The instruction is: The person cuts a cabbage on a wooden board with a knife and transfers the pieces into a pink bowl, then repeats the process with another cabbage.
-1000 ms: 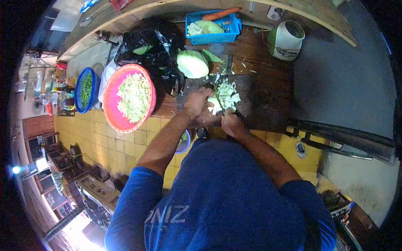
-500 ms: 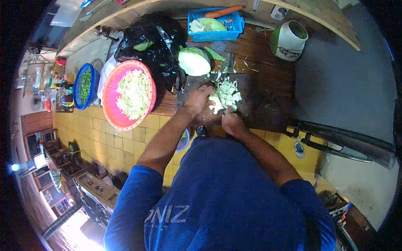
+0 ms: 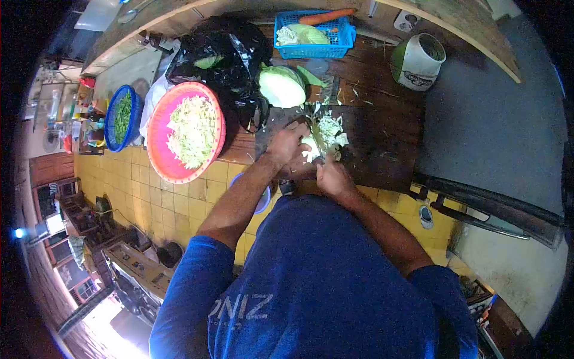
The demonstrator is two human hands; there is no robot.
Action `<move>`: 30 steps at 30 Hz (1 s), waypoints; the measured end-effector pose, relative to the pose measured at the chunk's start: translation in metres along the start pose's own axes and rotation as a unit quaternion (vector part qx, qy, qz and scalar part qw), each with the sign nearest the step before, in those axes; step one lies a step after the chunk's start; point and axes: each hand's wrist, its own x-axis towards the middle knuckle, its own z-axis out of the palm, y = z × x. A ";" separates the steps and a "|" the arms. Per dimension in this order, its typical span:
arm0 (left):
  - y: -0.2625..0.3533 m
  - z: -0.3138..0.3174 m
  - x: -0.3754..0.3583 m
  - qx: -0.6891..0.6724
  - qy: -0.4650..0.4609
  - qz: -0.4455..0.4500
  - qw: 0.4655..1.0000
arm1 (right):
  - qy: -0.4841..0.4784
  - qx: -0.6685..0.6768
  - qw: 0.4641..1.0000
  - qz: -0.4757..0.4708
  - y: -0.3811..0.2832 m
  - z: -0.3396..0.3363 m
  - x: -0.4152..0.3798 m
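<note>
My right hand [image 3: 335, 178] is closed around the handle of a knife [image 3: 317, 136], whose blade is partly smeared and points away from me over the board. Fingers curled, my left hand [image 3: 287, 142] presses a piece of cabbage [image 3: 310, 149] against the dark cutting board [image 3: 365, 134], just left of the blade. Shredded cabbage [image 3: 332, 128] lies in a loose heap to the right of the knife. Beyond my left hand sits a large cut cabbage [image 3: 281, 87], its pale face toward me.
A pink colander [image 3: 156, 140] with shredded cabbage stands left, beside a black plastic bag [image 3: 209, 60]. Further left is a blue basket [image 3: 109, 128] of chopped greens. At the back are a blue basket [image 3: 314, 52] holding cabbage and a carrot [image 3: 326, 16], and a white-green container [image 3: 418, 60].
The knife blade now shows more plainly between the held piece and the shreds. My right hand has shifted slightly. The whole view has moved a little.
</note>
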 end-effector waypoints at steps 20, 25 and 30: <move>0.029 0.004 -0.019 0.276 -0.025 0.033 0.960 | -0.042 -0.084 0.995 0.011 0.050 0.030 0.027; 0.041 0.013 -0.023 0.285 0.002 0.013 0.958 | -0.090 -0.081 0.992 0.044 0.049 0.000 -0.010; 0.037 0.028 -0.037 0.247 0.017 0.011 0.969 | -0.066 -0.019 0.994 0.080 0.076 0.040 0.000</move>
